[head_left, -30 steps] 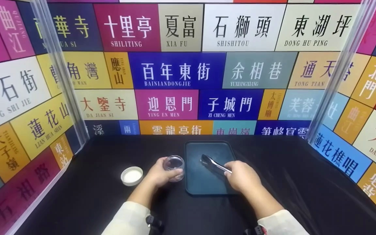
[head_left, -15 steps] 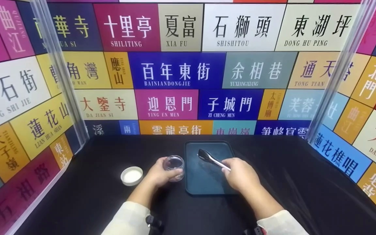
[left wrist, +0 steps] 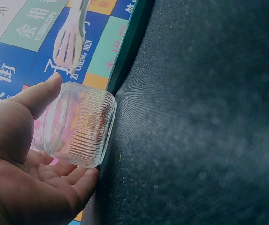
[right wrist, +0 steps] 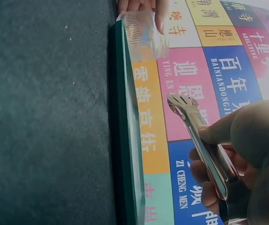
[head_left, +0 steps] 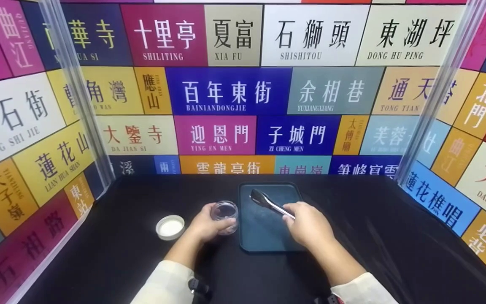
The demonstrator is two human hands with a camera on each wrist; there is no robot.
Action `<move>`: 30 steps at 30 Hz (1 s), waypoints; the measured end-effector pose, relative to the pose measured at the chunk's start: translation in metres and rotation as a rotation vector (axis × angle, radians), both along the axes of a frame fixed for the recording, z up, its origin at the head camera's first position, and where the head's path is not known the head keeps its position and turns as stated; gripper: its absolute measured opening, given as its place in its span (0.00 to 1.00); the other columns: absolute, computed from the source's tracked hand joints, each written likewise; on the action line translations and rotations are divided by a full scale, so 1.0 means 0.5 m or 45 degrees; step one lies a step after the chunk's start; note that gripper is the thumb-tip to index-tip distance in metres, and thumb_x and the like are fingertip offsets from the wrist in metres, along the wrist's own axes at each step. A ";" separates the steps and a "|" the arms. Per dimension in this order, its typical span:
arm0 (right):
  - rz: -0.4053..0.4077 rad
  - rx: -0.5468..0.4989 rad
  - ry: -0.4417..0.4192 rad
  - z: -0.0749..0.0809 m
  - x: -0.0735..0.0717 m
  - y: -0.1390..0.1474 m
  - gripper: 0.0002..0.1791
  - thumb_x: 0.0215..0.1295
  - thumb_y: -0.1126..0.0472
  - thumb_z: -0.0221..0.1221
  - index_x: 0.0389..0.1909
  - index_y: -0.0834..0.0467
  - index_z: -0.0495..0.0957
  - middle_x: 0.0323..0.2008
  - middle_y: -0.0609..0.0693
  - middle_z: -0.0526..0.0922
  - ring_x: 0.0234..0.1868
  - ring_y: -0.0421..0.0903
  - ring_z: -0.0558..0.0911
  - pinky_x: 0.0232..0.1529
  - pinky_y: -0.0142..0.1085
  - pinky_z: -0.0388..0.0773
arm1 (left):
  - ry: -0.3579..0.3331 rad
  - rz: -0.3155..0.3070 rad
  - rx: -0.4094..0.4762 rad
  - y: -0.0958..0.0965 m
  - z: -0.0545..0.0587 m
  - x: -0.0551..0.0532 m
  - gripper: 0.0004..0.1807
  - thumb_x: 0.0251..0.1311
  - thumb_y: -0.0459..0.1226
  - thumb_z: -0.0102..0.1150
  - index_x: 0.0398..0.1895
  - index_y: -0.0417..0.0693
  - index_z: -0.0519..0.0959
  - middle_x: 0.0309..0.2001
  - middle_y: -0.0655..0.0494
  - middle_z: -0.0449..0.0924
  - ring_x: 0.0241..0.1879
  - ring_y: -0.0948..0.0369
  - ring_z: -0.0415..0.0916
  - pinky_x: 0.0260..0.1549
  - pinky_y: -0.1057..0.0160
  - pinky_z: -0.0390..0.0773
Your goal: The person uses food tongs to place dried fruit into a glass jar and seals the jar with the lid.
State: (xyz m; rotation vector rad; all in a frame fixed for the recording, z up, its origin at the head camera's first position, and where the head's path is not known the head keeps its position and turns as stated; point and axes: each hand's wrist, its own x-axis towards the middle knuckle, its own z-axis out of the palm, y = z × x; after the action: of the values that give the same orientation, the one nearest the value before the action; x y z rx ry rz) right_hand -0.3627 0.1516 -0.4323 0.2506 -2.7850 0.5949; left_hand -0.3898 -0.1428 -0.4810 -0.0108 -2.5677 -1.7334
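My left hand point(head_left: 211, 223) holds a clear ribbed jar point(left wrist: 85, 126) upright on the black cloth, thumb on one side and fingers on the other. The jar has no lid on it, and it stands just left of the dark teal tray point(head_left: 264, 236). Over the tray, my right hand point(head_left: 309, 223) grips metal tongs point(right wrist: 204, 145) by their arms. Their slotted heads point(left wrist: 67, 49) point toward the far left of the tray, apart from the jar. Whether anything small sits between these heads cannot be told.
A round white lid point(head_left: 170, 228) lies on the black cloth point(head_left: 112, 253) to the left of the jar. Panels with colourful printed signs point(head_left: 230, 90) stand behind and on both sides of the table, with clear strips point(head_left: 74, 93) at the corners.
My right hand has shifted slightly left, and the tongs' heads have moved left and away from me over the tray. My left hand and the jar stay in place.
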 end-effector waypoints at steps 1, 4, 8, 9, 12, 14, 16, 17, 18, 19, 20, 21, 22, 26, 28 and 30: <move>0.002 -0.003 0.003 0.001 0.001 -0.001 0.18 0.74 0.56 0.66 0.61 0.52 0.86 0.59 0.56 0.88 0.63 0.58 0.85 0.68 0.58 0.80 | -0.002 0.002 0.002 0.000 0.000 0.000 0.51 0.55 0.48 0.83 0.76 0.38 0.66 0.70 0.35 0.77 0.68 0.43 0.77 0.74 0.42 0.74; 0.007 -0.014 0.007 0.005 0.005 -0.007 0.18 0.74 0.55 0.66 0.61 0.52 0.86 0.59 0.55 0.89 0.62 0.58 0.86 0.67 0.58 0.80 | 0.004 -0.002 -0.003 0.000 -0.001 -0.001 0.51 0.55 0.48 0.82 0.76 0.38 0.66 0.70 0.35 0.77 0.68 0.42 0.77 0.74 0.41 0.74; 0.015 -0.019 0.023 0.008 0.008 -0.015 0.17 0.74 0.55 0.66 0.61 0.51 0.87 0.58 0.54 0.89 0.62 0.56 0.86 0.67 0.58 0.81 | 0.011 -0.010 0.001 0.000 -0.001 -0.001 0.51 0.56 0.48 0.82 0.76 0.37 0.65 0.70 0.34 0.77 0.67 0.42 0.78 0.73 0.41 0.75; 0.016 -0.021 0.025 0.009 0.009 -0.016 0.17 0.74 0.55 0.66 0.61 0.50 0.87 0.58 0.54 0.89 0.61 0.56 0.86 0.66 0.58 0.81 | 0.007 -0.010 0.010 0.000 0.000 -0.002 0.51 0.56 0.47 0.82 0.76 0.37 0.65 0.70 0.34 0.77 0.67 0.42 0.78 0.73 0.42 0.76; 0.021 -0.024 0.027 0.010 0.012 -0.021 0.17 0.74 0.54 0.66 0.61 0.50 0.87 0.57 0.53 0.89 0.60 0.55 0.87 0.66 0.57 0.82 | 0.007 -0.013 0.017 -0.001 0.000 -0.001 0.51 0.56 0.47 0.82 0.76 0.36 0.65 0.70 0.34 0.77 0.67 0.43 0.78 0.72 0.42 0.76; 0.031 -0.027 0.029 0.012 0.015 -0.025 0.17 0.74 0.54 0.67 0.61 0.49 0.87 0.57 0.52 0.89 0.59 0.55 0.87 0.65 0.57 0.82 | 0.004 -0.010 0.021 0.000 0.001 0.000 0.51 0.56 0.47 0.82 0.76 0.37 0.65 0.70 0.35 0.77 0.67 0.43 0.78 0.73 0.43 0.76; 0.045 -0.029 0.037 0.012 0.018 -0.028 0.17 0.74 0.54 0.67 0.60 0.49 0.87 0.55 0.51 0.90 0.58 0.54 0.87 0.64 0.56 0.83 | 0.007 -0.010 0.013 0.000 0.001 0.000 0.51 0.56 0.47 0.82 0.76 0.36 0.65 0.69 0.35 0.77 0.68 0.43 0.78 0.73 0.42 0.75; 0.052 -0.031 0.041 0.012 0.019 -0.030 0.16 0.74 0.54 0.67 0.60 0.48 0.87 0.54 0.50 0.90 0.57 0.53 0.87 0.64 0.56 0.84 | 0.009 -0.010 0.009 0.000 0.001 0.000 0.51 0.55 0.47 0.82 0.76 0.36 0.65 0.69 0.35 0.77 0.67 0.43 0.78 0.73 0.42 0.75; 0.062 -0.034 0.048 0.013 0.021 -0.033 0.16 0.74 0.54 0.67 0.60 0.48 0.88 0.53 0.50 0.90 0.56 0.52 0.88 0.63 0.55 0.84 | 0.007 -0.006 0.007 0.000 0.002 0.000 0.51 0.55 0.47 0.82 0.76 0.36 0.65 0.69 0.35 0.77 0.68 0.43 0.78 0.74 0.42 0.74; 0.072 -0.034 0.056 0.013 0.023 -0.035 0.16 0.74 0.54 0.67 0.60 0.47 0.88 0.53 0.49 0.90 0.56 0.52 0.88 0.63 0.54 0.84 | 0.004 -0.003 0.004 0.000 0.002 0.000 0.51 0.55 0.47 0.83 0.76 0.37 0.66 0.69 0.35 0.77 0.68 0.43 0.78 0.74 0.42 0.74; 0.081 -0.037 0.063 0.012 0.024 -0.037 0.16 0.73 0.54 0.68 0.59 0.47 0.88 0.52 0.49 0.90 0.55 0.51 0.88 0.62 0.54 0.85 | 0.002 0.000 0.001 0.000 0.002 0.000 0.51 0.55 0.48 0.83 0.76 0.37 0.66 0.69 0.35 0.77 0.68 0.43 0.78 0.74 0.42 0.74; 0.091 -0.037 0.069 0.012 0.025 -0.039 0.16 0.73 0.53 0.68 0.59 0.47 0.88 0.51 0.48 0.90 0.54 0.50 0.88 0.62 0.53 0.85 | 0.002 -0.001 0.003 0.001 0.001 0.000 0.51 0.55 0.47 0.83 0.76 0.37 0.66 0.69 0.35 0.77 0.68 0.43 0.77 0.74 0.42 0.74; 0.099 -0.038 0.075 0.012 0.026 -0.041 0.16 0.73 0.53 0.68 0.59 0.46 0.88 0.50 0.48 0.90 0.54 0.50 0.88 0.61 0.53 0.85 | 0.002 -0.002 0.005 0.001 0.001 0.000 0.51 0.55 0.47 0.83 0.76 0.37 0.66 0.70 0.35 0.77 0.68 0.43 0.77 0.74 0.42 0.74; 0.130 -0.027 0.082 0.011 0.029 -0.049 0.15 0.73 0.53 0.69 0.58 0.46 0.89 0.48 0.46 0.91 0.52 0.49 0.88 0.60 0.51 0.86 | 0.004 -0.005 0.020 0.002 0.001 0.001 0.51 0.55 0.46 0.83 0.76 0.36 0.65 0.70 0.34 0.76 0.68 0.42 0.77 0.74 0.42 0.74; 0.141 -0.025 0.081 0.010 0.030 -0.053 0.15 0.73 0.52 0.69 0.58 0.45 0.89 0.48 0.46 0.91 0.51 0.48 0.88 0.60 0.50 0.86 | 0.007 -0.006 0.022 0.003 0.002 0.001 0.51 0.55 0.45 0.83 0.76 0.36 0.65 0.70 0.33 0.77 0.68 0.42 0.77 0.74 0.42 0.74; 0.152 -0.024 0.082 0.010 0.031 -0.057 0.15 0.72 0.52 0.69 0.58 0.44 0.89 0.47 0.45 0.91 0.51 0.48 0.88 0.60 0.50 0.86 | 0.014 -0.007 0.018 0.003 0.002 0.001 0.50 0.55 0.45 0.83 0.76 0.36 0.66 0.69 0.33 0.77 0.68 0.42 0.77 0.74 0.42 0.74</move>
State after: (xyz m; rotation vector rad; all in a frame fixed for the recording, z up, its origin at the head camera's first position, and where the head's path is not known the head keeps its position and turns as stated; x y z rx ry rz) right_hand -0.3473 0.1232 -0.4276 0.4268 -2.7152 0.6287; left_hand -0.3894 -0.1414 -0.4800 -0.0262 -2.5506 -1.7479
